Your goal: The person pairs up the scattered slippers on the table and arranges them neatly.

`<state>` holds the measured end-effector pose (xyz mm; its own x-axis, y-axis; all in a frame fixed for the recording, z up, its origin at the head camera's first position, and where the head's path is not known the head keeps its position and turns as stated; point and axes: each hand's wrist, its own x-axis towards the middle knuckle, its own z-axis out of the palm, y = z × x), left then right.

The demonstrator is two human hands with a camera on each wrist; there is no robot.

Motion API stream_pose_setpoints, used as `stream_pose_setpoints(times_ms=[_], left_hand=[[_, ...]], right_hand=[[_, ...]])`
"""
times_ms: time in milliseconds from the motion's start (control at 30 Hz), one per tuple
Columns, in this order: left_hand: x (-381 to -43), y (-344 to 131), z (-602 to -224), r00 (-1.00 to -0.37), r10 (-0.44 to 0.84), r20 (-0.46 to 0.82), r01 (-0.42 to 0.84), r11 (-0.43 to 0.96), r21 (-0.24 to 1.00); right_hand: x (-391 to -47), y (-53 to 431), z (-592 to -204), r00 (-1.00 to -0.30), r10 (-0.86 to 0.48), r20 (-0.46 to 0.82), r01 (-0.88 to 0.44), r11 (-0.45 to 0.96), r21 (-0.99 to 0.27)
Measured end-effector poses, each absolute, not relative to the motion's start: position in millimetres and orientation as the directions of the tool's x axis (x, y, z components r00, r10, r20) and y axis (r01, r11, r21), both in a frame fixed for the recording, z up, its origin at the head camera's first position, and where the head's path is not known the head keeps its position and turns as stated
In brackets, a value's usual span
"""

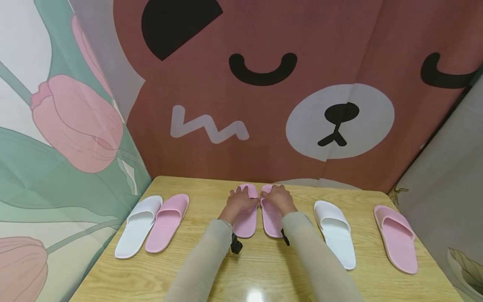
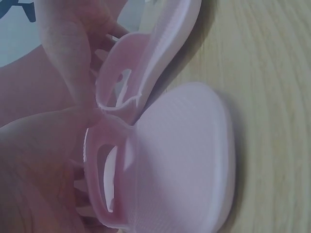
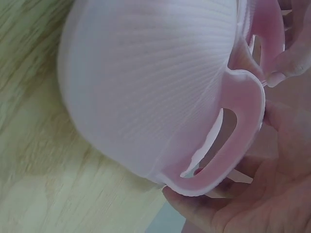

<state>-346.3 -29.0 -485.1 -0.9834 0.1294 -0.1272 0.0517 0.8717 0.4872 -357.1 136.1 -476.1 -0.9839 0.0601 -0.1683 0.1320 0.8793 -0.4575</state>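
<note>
Left hand: gripping left pink slipper | right hand: gripping right pink slipper | both lower centre, wood table

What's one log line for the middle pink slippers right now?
left grip: on middle-left pink slipper | right grip: on middle-right pink slipper | slippers: side by side on table

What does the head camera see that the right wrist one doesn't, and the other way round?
Only the head view shows the bear picture, two white slippers and the outer pink slippers.
Only the right wrist view shows fine ridges on a middle pink slipper and the gap under its strap.
Both show the left hand, right hand, middle pink pair and wooden table.
</note>
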Motion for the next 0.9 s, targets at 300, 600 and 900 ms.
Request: stream_pose_setpoints(times_ms=[300, 600, 900], left_hand=[[-346.2, -28.0, -487.7, -0.985, 0.118, -0.128, 0.043, 0.877, 0.478], [-343.7, -28.7, -480.7, -0.986, 0.125, -0.108, 0.059, 0.877, 0.477], [-344.4, -37.5, -477.4, -0.984, 0.162, -0.069, 0.116, 0.893, 0.435]], right_hand=[[-354.6, 135.9, -477.4, -0.985, 0.053, -0.165, 0.124, 0.881, -0.456], [-353.9, 135.9, -473.0, -0.986, 0.047, -0.160, 0.114, 0.890, -0.442], [-355.3, 138.2, -470.7, -0.993, 0.033, -0.110, 0.075, 0.914, -0.399]])
